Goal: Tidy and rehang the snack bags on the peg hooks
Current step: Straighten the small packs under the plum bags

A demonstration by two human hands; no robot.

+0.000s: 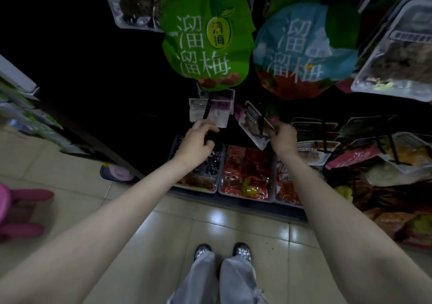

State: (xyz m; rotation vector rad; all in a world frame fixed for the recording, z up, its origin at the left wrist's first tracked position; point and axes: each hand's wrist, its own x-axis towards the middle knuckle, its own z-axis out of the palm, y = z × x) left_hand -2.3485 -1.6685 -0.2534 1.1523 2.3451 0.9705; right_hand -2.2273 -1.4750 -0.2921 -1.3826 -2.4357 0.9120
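Two hands work at the lower row of peg hooks in front of the person. The right hand (281, 135) pinches the edge of a clear snack bag (253, 126), which hangs tilted at the peg hook (261, 122); whether the bag's hole is fully seated on that hook cannot be told. The left hand (198, 140) has its fingers loosely curled just below a purple-and-white bag (211, 109) that hangs on the neighbouring hook; it appears to hold nothing, and contact with the bag is not clear. On the row above, the green bag (205, 37) and the blue bag (304, 51) hang from their hooks and look settled, as do the clear trays of dark snacks to either side. Judgement: the upper row needs no attention, the tilted bag is the item in hand, and the task is partly complete. To the right, a pink bag (353, 159) lies askew among crowded packs and likely remains to be straightened. The bins of red packets (247, 175) at floor level are not hook stock.
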